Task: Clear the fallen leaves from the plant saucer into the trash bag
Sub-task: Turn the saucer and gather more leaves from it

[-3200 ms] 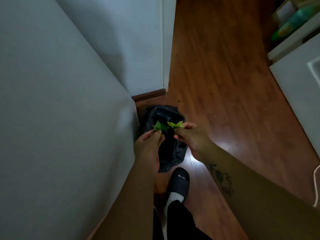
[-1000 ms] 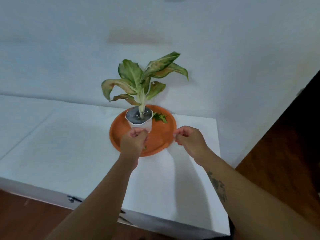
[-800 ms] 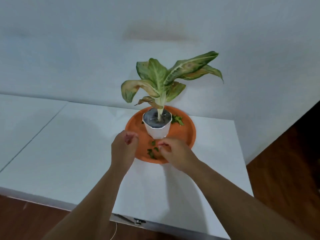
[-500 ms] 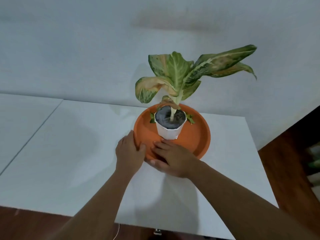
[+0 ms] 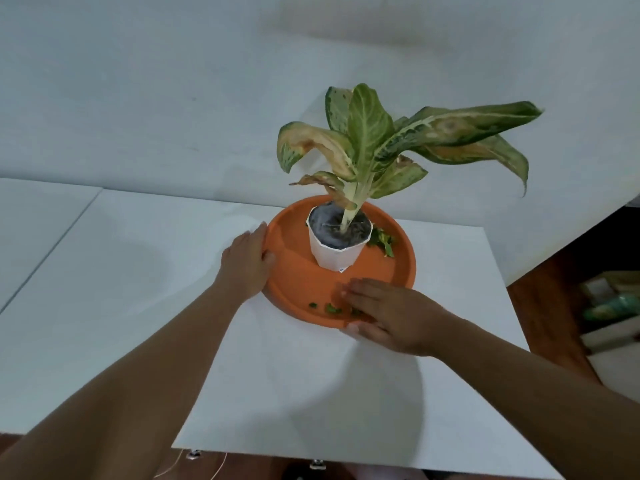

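An orange plant saucer (image 5: 294, 271) sits on the white table (image 5: 138, 289) with a white pot (image 5: 334, 249) and its leafy plant (image 5: 374, 143) in the middle. My left hand (image 5: 247, 265) grips the saucer's left rim. My right hand (image 5: 388, 315) lies on the near rim, thumb under the edge, fingers spread inside the saucer next to small green leaf bits (image 5: 329, 308). More fallen leaves (image 5: 382, 242) lie behind the pot on the right. The trash bag is out of view.
A white wall (image 5: 173, 81) rises right behind the table. The table's right edge drops to a wooden floor (image 5: 540, 306), where a shelf with a green bottle (image 5: 613, 308) stands. The table's near edge is close to my body.
I have turned from the trash bag on the floor to the table. Both hands reached the saucer; the left moved along its left rim, the right along the near rim, and leaf bits shifted.
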The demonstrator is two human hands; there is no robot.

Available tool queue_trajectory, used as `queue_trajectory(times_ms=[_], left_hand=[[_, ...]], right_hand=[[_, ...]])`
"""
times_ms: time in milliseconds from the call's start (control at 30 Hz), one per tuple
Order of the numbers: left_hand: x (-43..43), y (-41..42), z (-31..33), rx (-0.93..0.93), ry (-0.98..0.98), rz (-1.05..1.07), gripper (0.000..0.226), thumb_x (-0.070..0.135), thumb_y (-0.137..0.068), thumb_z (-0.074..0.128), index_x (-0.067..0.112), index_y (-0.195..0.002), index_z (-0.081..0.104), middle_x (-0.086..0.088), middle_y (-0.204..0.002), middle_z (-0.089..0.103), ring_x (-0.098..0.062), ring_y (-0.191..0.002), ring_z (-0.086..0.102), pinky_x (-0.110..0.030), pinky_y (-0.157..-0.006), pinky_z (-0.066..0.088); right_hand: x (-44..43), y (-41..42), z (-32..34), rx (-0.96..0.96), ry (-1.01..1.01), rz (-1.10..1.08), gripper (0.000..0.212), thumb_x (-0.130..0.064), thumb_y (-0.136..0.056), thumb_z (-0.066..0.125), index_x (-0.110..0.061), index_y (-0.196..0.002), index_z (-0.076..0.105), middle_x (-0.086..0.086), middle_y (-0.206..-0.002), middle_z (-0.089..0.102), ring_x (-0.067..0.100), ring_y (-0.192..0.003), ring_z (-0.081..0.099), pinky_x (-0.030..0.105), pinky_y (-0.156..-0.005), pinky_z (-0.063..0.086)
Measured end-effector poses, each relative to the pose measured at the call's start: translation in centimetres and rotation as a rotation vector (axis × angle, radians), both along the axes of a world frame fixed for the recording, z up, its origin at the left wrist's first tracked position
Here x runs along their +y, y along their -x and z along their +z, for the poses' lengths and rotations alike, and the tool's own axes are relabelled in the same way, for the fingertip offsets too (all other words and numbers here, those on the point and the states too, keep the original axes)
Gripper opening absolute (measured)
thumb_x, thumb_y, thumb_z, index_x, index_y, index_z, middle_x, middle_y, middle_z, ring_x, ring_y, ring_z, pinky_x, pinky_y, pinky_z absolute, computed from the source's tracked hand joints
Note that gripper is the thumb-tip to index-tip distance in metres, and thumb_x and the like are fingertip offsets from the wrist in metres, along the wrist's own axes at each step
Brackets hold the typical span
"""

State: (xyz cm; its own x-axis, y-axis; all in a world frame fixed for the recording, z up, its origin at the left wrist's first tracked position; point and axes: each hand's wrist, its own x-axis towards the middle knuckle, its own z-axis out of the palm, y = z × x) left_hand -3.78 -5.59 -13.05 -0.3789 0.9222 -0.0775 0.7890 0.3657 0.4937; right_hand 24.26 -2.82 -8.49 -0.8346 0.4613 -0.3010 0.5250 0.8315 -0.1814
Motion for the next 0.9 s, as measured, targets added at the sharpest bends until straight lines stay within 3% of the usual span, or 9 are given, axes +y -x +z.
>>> queue_trajectory(times_ms=[67, 133, 267, 333, 433, 533, 667, 767, 900], left_hand=[[-0.4, -1.1, 0.2, -0.079, -0.072, 0.084, 0.055, 0.026, -0.097, 0.044, 0.010, -0.149, 0.032, -0.015, -0.146, 0.049, -0.036, -0.133, 0.046, -0.049, -0.110, 0.036], [-1.3, -2.3, -0.3, -0.108, -0.133, 0.140, 0.052, 0.024, -0.095, 0.047, 0.010, -0.145, 0.038, -0.015, -0.140, 0.054, -0.037, -0.127, 0.052, -0.047, -0.107, 0.039], [-2.1, -2.6, -1.7, -0.087, -0.094, 0.175, 0.059, 0.018, -0.096, 0.044, 0.011, -0.152, 0.027, -0.011, -0.150, 0.045, -0.032, -0.137, 0.042, -0.049, -0.116, 0.027], [-1.7, -2.1, -1.8, -0.104, -0.094, 0.164, 0.057, 0.019, -0.098, 0.043, 0.014, -0.152, 0.027, -0.008, -0.151, 0.044, -0.029, -0.139, 0.040, -0.047, -0.118, 0.023], [-0.6, -1.0, -1.7, -0.079, -0.079, 0.073, 0.057, 0.021, -0.098, 0.043, 0.017, -0.153, 0.027, -0.006, -0.154, 0.041, -0.026, -0.142, 0.036, -0.046, -0.119, 0.021], [0.9, 0.6, -1.0, -0.045, -0.015, -0.031, 0.058, 0.021, -0.099, 0.042, 0.021, -0.154, 0.024, -0.008, -0.155, 0.039, -0.027, -0.144, 0.033, -0.045, -0.119, 0.022], [1.9, 1.5, -0.2, -0.147, -0.030, -0.047, 0.055, 0.025, -0.101, 0.044, 0.019, -0.153, 0.028, -0.007, -0.154, 0.041, -0.029, -0.140, 0.040, -0.043, -0.117, 0.030], [0.3, -0.9, 0.0, -0.332, -0.154, 0.183, 0.057, 0.024, -0.099, 0.047, 0.016, -0.152, 0.029, -0.005, -0.156, 0.038, -0.025, -0.142, 0.037, -0.039, -0.118, 0.028], [-3.2, -5.2, -1.2, -0.322, -0.252, 0.280, 0.063, 0.016, -0.093, 0.047, 0.015, -0.153, 0.026, -0.007, -0.155, 0.039, -0.027, -0.140, 0.038, -0.045, -0.116, 0.032]], right_hand=[[-0.5, 2.2, -0.5, 0.093, 0.020, 0.021, 0.066, -0.062, -0.094, 0.023, -0.029, -0.152, 0.023, -0.006, -0.160, 0.024, 0.013, -0.149, 0.016, 0.036, -0.120, 0.021], [-1.3, 4.6, -1.0, 0.124, 0.073, 0.039, 0.064, -0.060, -0.096, 0.021, -0.029, -0.151, 0.024, -0.007, -0.160, 0.024, 0.013, -0.149, 0.014, 0.036, -0.120, 0.020], [-1.7, 5.4, -1.6, 0.086, 0.121, 0.048, 0.070, -0.064, -0.094, 0.015, -0.025, -0.151, 0.028, -0.010, -0.159, 0.025, 0.009, -0.149, 0.012, 0.026, -0.115, 0.011], [-1.3, 3.4, -1.8, 0.066, 0.099, 0.118, 0.074, -0.062, -0.092, 0.008, -0.023, -0.151, 0.029, -0.009, -0.160, 0.024, 0.007, -0.149, 0.010, 0.026, -0.120, 0.008], [0.0, -0.1, -2.0, -0.011, 0.063, 0.203, 0.072, -0.058, -0.093, 0.004, -0.022, -0.151, 0.028, -0.007, -0.160, 0.023, 0.008, -0.149, 0.011, 0.032, -0.123, 0.011], [1.2, -1.6, -1.6, -0.025, -0.006, 0.239, 0.078, -0.056, -0.093, 0.000, -0.013, -0.146, 0.039, 0.003, -0.154, 0.036, 0.018, -0.146, 0.026, 0.040, -0.120, 0.022], [2.1, -1.9, -1.5, 0.032, -0.110, 0.225, 0.068, -0.051, -0.098, 0.016, -0.010, -0.137, 0.053, 0.007, -0.141, 0.055, 0.025, -0.135, 0.047, 0.046, -0.110, 0.039], [0.6, -0.2, -2.3, 0.118, -0.122, 0.226, 0.060, -0.050, -0.097, 0.031, -0.015, -0.142, 0.047, 0.002, -0.148, 0.048, 0.020, -0.138, 0.043, 0.038, -0.118, 0.025], [-1.1, 2.9, -2.8, 0.169, -0.054, 0.159, 0.063, -0.058, -0.098, 0.022, -0.024, -0.148, 0.035, -0.006, -0.155, 0.036, 0.014, -0.146, 0.025, 0.028, -0.115, 0.009]])
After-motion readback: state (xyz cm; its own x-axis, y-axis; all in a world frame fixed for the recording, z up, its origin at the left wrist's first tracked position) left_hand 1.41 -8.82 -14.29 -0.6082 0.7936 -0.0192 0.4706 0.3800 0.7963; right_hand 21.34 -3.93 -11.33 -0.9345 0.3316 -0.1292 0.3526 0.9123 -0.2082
